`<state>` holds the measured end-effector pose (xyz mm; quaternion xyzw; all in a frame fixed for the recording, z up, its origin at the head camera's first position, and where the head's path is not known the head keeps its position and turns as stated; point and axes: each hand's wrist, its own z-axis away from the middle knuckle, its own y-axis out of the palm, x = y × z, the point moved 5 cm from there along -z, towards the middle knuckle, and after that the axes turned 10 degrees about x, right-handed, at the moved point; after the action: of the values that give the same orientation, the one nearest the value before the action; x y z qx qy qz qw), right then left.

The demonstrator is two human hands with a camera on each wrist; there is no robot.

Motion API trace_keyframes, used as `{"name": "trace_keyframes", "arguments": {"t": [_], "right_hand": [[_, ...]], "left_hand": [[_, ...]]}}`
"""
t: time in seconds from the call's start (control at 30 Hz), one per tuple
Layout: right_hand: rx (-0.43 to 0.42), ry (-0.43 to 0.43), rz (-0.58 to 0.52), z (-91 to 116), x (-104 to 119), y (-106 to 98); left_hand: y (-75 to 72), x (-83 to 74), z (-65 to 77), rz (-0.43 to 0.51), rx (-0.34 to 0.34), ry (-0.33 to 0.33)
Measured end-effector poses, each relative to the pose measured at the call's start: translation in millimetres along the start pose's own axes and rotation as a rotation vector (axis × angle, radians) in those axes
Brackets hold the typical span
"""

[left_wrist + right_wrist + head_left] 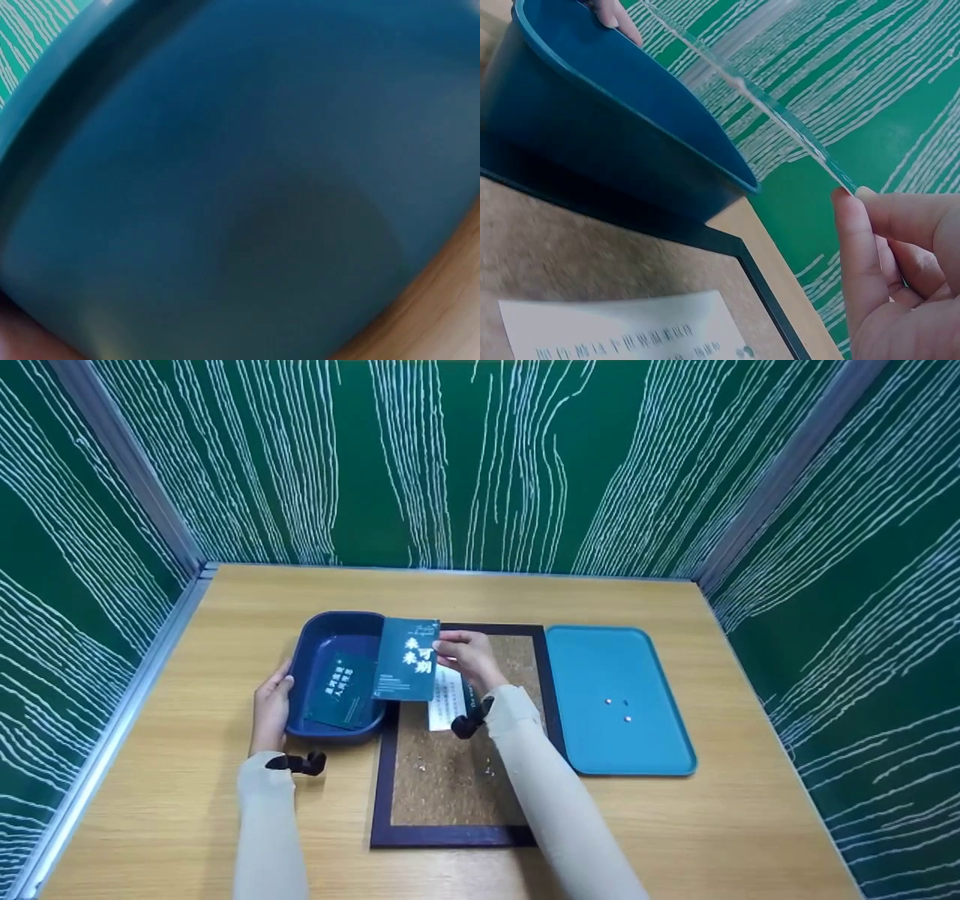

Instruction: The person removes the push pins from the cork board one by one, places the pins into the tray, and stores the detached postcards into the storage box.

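Note:
My right hand (469, 656) pinches a green card with white characters (407, 660) by its right edge, between thumb and fingers. The card hangs above the right rim of a deep blue bin (300, 660); in the right wrist view the card (780, 124) appears nearly edge-on. At the bin's left side, my left hand (271, 705) grips the rim with its thumb over the edge. Another green card (341, 690) lies inside the bin. Below my right hand, a white card with printed text (446, 701) rests on a dark-framed cork board (457, 802).
A light blue tray (615, 660) stands right of the cork board and bears a few tiny pieces. Small shiny bits (489, 770) sit on the cork's lower part. Green panels with white lines (510, 465) enclose the wooden table (720, 840) at the back and sides.

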<state>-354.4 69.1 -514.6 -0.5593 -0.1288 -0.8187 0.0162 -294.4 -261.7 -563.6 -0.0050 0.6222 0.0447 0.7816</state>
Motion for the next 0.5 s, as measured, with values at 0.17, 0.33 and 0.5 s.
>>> {"name": "trace_keyframes", "arguments": {"t": [0.17,0.33,0.5], "right_hand": [[0.011,-0.019,-0.025,-2,-1,14],[0.030,-0.039,-0.037,-6,-2,26],[0.032,-0.044,-0.011,-7,-2,38]], "left_hand": [[0.0,-0.4,0.0,-0.016,-0.002,0.021],[-0.7,1.2,-0.7,-0.007,-0.001,0.005],[-1.5,1.5,-1.3,0.008,0.000,0.002]]}}
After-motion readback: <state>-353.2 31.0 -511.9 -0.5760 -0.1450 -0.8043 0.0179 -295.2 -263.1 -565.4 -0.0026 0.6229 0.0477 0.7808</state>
